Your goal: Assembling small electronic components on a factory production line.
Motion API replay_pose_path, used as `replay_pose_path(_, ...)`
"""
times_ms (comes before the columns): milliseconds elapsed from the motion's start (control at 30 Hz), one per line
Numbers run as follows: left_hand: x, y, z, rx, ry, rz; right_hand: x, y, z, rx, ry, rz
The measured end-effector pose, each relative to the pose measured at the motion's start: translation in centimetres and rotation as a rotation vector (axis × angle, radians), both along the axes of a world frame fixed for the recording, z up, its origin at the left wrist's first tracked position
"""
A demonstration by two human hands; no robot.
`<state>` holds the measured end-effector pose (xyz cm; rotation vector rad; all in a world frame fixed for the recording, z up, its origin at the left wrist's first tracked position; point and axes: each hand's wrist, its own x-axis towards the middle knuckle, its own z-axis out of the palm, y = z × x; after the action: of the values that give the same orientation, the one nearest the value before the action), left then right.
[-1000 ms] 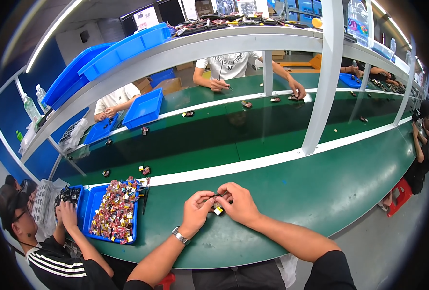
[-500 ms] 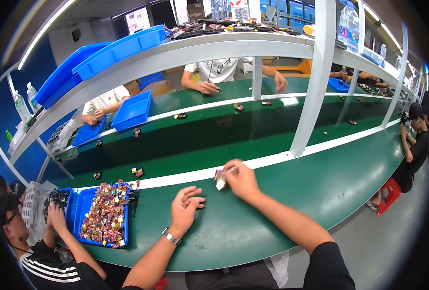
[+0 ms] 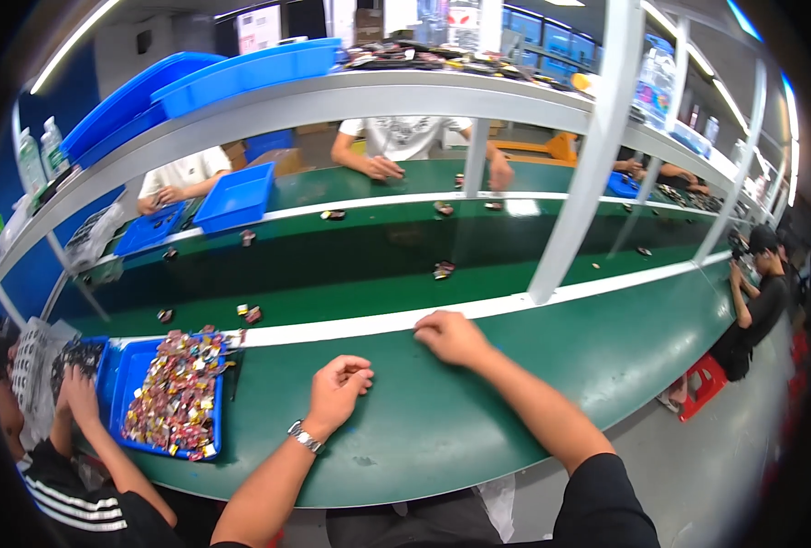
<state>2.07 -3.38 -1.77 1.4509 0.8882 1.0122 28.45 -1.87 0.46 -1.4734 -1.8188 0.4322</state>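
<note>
Over the white rail (image 3: 360,326) at the belt's near edge is my right hand (image 3: 455,340), its fingers curled down and pressed close, with nothing showing in them. Beyond it, on the dark green belt (image 3: 350,288), lies a small wired electronic part (image 3: 443,270) in dark red, yellow and black. My left hand (image 3: 337,395), a metal watch (image 3: 305,437) on its wrist, hovers above the green worktop (image 3: 405,429). Its fingers bend loosely, somewhat apart, and hold nothing that I can see. To its left stands a blue tray (image 3: 124,384) heaped with similar parts (image 3: 177,393).
A white post (image 3: 574,183) rises from the rail right of my hand. Overhead runs a shelf (image 3: 369,87) carrying blue trays (image 3: 250,75). A co-worker's hands (image 3: 76,393) are busy at far left. Across the belt other people sit working beside a blue tray (image 3: 233,198).
My right hand has let go of the small part, which now lies on the belt. That hand's fingers have curled in; my left fingers have drawn a little closer together. The whole view has shifted slightly.
</note>
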Motion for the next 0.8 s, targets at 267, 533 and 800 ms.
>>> replay_pose_path(267,-0.5,-0.3,-0.5,0.006,-0.071,-0.004,-2.8,-3.2,-1.2,0.141,-0.180,0.065)
replay_pose_path(533,-0.3,-0.9,-0.6,0.042,0.042,0.016,-2.8,-4.1,-1.0,0.076,-0.219,0.074)
replay_pose_path(800,-0.3,-0.3,-0.8,0.065,0.032,0.032,-3.4,-4.2,-1.5,0.143,-0.165,0.047)
